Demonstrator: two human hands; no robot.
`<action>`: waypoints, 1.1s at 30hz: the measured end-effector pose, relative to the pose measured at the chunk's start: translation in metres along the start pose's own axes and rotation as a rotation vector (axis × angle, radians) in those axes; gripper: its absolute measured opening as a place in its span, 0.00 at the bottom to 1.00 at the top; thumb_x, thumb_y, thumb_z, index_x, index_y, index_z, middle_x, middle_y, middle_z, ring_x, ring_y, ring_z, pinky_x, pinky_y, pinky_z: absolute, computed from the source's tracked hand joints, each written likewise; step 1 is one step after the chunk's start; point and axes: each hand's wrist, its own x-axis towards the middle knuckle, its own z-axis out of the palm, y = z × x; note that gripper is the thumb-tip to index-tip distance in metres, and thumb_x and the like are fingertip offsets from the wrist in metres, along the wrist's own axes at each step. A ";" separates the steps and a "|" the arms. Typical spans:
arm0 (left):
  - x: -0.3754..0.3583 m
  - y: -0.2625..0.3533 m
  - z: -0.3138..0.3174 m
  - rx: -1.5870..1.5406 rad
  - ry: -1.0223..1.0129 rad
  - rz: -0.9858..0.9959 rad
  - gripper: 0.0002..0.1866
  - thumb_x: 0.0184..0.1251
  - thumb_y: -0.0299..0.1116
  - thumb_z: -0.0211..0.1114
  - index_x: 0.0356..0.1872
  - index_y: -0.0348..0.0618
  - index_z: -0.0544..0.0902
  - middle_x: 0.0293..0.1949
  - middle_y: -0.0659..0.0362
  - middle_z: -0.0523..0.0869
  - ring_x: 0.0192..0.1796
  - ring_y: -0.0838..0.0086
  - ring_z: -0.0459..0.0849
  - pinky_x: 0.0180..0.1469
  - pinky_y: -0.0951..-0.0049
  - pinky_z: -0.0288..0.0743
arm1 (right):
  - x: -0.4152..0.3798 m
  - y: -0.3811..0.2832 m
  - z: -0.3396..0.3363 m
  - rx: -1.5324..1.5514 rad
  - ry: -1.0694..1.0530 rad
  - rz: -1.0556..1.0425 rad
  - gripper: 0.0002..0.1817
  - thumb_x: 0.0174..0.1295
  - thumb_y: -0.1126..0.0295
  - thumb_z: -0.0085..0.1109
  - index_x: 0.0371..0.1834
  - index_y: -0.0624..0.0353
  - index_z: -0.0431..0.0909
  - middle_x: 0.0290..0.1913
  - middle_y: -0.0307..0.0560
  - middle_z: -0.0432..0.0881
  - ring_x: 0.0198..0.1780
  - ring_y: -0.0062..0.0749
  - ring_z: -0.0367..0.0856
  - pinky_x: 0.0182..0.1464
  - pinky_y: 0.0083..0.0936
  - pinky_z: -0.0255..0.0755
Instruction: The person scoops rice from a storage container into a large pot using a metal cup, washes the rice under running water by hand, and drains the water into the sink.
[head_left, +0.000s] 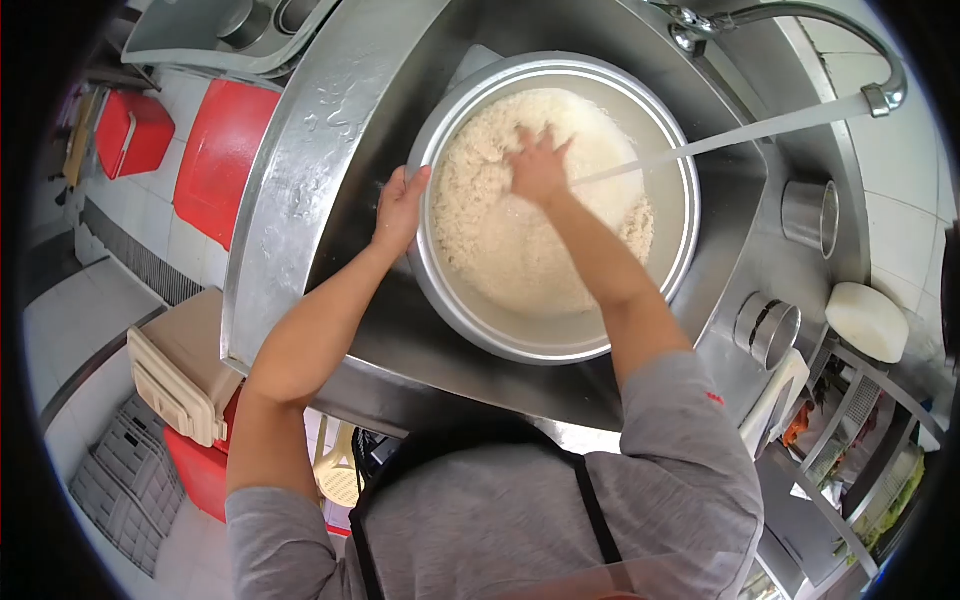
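A large round metal pot (pixel 684 235) stands in the steel sink (pixel 290 150), filled with pale rice (pixel 475 190) in cloudy water. My left hand (pixel 400 208) holds the pot's left rim, the thumb laid over the edge. Inside the pot, my right hand (pixel 540 166) rests at the surface of the rice with its fingers spread; the fingertips are partly among the wet grains. From the curved tap (pixel 880 98) at the upper right, a stream of water (pixel 745 130) runs into the pot just beside my right wrist.
Steel cups (pixel 768 330) and a steel canister (pixel 810 215) stand on the right ledge, near a white rounded block (pixel 868 322). A rack (pixel 850 420) with greens is at lower right. Red containers (pixel 225 150) and a beige-lidded bin (pixel 180 370) are at left.
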 end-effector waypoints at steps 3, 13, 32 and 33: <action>-0.001 0.001 -0.001 0.000 -0.009 -0.001 0.18 0.61 0.44 0.54 0.35 0.35 0.73 0.32 0.59 0.79 0.34 0.80 0.73 0.39 0.78 0.67 | 0.013 0.059 -0.002 0.046 0.001 0.170 0.35 0.38 0.41 0.60 0.54 0.36 0.68 0.67 0.44 0.47 0.65 0.54 0.46 0.56 0.70 0.38; -0.003 0.010 0.006 -0.024 0.058 -0.025 0.18 0.59 0.42 0.57 0.33 0.33 0.74 0.30 0.57 0.80 0.31 0.79 0.75 0.36 0.77 0.69 | -0.039 0.138 0.029 0.589 -0.129 0.195 0.32 0.54 0.47 0.47 0.59 0.53 0.61 0.52 0.53 0.71 0.49 0.49 0.73 0.47 0.47 0.66; 0.009 -0.005 0.001 0.045 0.088 0.059 0.18 0.59 0.43 0.57 0.31 0.34 0.75 0.28 0.57 0.80 0.30 0.80 0.74 0.34 0.77 0.68 | -0.108 0.037 0.051 1.848 0.458 0.875 0.28 0.56 0.62 0.49 0.60 0.56 0.56 0.58 0.48 0.62 0.59 0.39 0.60 0.57 0.40 0.57; 0.003 0.004 0.004 0.045 0.083 0.036 0.18 0.59 0.43 0.57 0.31 0.34 0.75 0.28 0.57 0.80 0.30 0.79 0.74 0.34 0.76 0.68 | -0.111 0.052 0.061 1.846 0.457 0.875 0.28 0.56 0.62 0.49 0.60 0.56 0.56 0.58 0.48 0.62 0.59 0.39 0.60 0.57 0.40 0.57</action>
